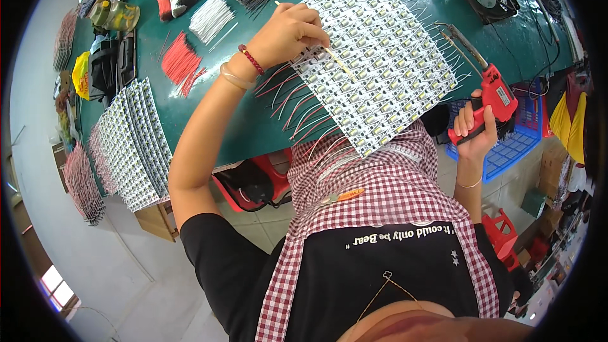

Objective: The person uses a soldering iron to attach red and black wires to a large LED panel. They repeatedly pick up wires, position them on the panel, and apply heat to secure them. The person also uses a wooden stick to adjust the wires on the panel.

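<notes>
Single head view, wide fisheye, worn at head height; left unit of a side-by-side pair. Lens faces steeply down over the wearer's front. Nearest to lens: black shirt (380, 278), lower centre; checked apron (380, 209) beyond it. Board panel (373, 57) lies farther out, above centre, within arm's reach; left hand (294, 35) and right hand (476, 130) both in field. Bench (247, 130) spans the upper part. Field wide enough to take in wall (38, 101) at left. Straight edges bow toward the dark circular rim.
</notes>
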